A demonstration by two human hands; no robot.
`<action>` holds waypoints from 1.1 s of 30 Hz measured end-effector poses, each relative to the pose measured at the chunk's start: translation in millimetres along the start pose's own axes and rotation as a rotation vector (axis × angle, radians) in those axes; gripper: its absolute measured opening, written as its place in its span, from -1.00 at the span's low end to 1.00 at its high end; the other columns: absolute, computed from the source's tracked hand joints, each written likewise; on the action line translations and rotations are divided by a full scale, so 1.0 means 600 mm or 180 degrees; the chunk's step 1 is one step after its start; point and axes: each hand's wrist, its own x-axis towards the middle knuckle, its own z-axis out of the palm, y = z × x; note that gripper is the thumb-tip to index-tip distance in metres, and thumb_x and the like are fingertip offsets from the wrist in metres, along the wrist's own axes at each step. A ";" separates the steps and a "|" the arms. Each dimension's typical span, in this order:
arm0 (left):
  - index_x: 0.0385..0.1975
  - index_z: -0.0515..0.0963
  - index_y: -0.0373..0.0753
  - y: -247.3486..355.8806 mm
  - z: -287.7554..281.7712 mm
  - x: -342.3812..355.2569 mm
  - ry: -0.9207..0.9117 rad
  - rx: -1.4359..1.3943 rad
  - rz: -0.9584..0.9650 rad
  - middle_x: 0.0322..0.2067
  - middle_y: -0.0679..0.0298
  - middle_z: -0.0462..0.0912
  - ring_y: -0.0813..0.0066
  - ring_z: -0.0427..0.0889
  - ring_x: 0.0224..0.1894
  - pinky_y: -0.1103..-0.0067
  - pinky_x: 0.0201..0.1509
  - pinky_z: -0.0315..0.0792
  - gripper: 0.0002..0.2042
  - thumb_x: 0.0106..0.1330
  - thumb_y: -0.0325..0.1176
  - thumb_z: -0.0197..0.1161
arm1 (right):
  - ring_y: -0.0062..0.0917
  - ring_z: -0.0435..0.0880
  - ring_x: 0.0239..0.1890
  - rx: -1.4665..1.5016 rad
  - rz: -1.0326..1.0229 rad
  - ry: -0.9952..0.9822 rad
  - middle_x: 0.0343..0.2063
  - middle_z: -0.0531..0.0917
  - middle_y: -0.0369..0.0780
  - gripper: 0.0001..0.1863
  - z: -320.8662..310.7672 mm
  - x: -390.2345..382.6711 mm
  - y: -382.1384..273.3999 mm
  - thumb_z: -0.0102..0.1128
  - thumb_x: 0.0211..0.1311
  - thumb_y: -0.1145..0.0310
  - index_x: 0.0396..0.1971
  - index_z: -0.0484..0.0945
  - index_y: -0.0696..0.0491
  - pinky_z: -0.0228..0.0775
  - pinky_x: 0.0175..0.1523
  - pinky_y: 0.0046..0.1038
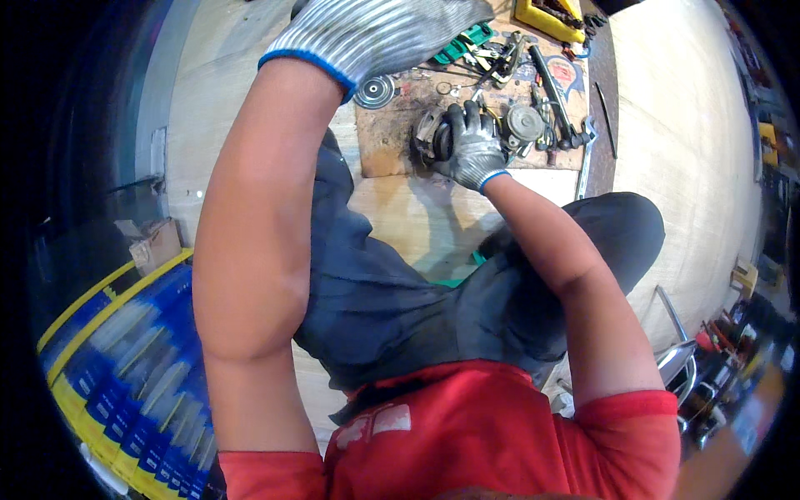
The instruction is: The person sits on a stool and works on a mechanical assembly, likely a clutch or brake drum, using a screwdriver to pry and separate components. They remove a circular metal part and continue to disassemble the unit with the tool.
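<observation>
Your right hand (477,148), gloved, is resting palm down against the right side of a dark round metal part (427,137); whether it is gripping or merely steadying, you cannot tell. The part is sitting on a stained brown board (383,157), immediately left of that hand; its long axis is not showing clearly. Your left hand (392,33), also gloved, is hovering farther off, near the camera, its grasp hidden. A grooved grey disc (375,92) is lying on the left. On the right, a round metal cap (525,122) and a long black bar (552,92) are crowding your right hand.
</observation>
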 end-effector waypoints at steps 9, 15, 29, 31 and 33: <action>-0.07 0.66 -0.04 -0.077 0.056 0.014 0.0703 0.1493 0.1634 -0.36 0.02 0.62 0.17 0.69 -0.39 0.29 -0.48 0.53 -0.70 0.48 -0.21 -0.05 | 0.08 0.36 0.24 -0.0048 -0.0199 0.0094 0.28 0.35 0.01 0.07 0.005 0.005 0.000 0.57 -0.24 -0.11 0.31 0.30 0.03 0.36 0.28 0.02; -0.03 0.59 -0.09 -0.078 0.037 0.011 0.0420 0.1466 0.1298 -0.35 -0.03 0.64 0.10 0.70 -0.37 0.25 -0.47 0.55 -0.70 0.50 -0.20 -0.09 | 0.07 0.39 0.22 -0.0190 -0.0261 0.0019 0.26 0.37 0.02 0.02 0.007 0.009 -0.003 0.56 -0.18 -0.09 0.31 0.30 0.03 0.37 0.27 0.02; 0.03 0.59 -0.24 -0.058 0.041 0.012 -0.0170 0.0433 -0.0413 -0.18 -0.17 0.69 -0.01 0.70 -0.11 0.20 -0.06 0.55 -0.37 0.37 0.27 0.06 | 0.17 0.28 0.37 0.0316 -0.0432 -0.0087 0.46 0.07 0.13 0.29 -0.008 0.036 0.031 0.55 -0.28 -0.24 0.48 0.09 -0.01 0.32 0.36 -0.01; 0.12 0.55 -0.03 -0.093 0.093 0.028 0.0028 0.1054 0.0687 0.01 0.02 0.64 0.08 0.69 -0.03 0.27 0.03 0.57 -0.59 0.44 0.00 0.00 | 0.08 0.25 0.42 0.0899 -0.0004 0.0160 0.49 -0.02 0.15 0.37 0.022 0.053 0.091 0.53 -0.28 -0.28 0.48 0.01 0.14 0.27 0.42 -0.20; 0.19 0.50 0.16 -0.101 0.123 0.027 -0.0120 0.1472 0.1450 0.13 0.23 0.61 0.16 0.69 0.01 0.28 0.02 0.61 -0.68 0.53 -0.19 -0.05 | 0.03 0.40 0.35 0.2155 0.0642 -0.0181 0.38 0.25 0.16 0.23 0.033 0.056 0.125 0.45 -0.11 -0.25 0.43 0.11 0.24 0.31 0.39 -0.22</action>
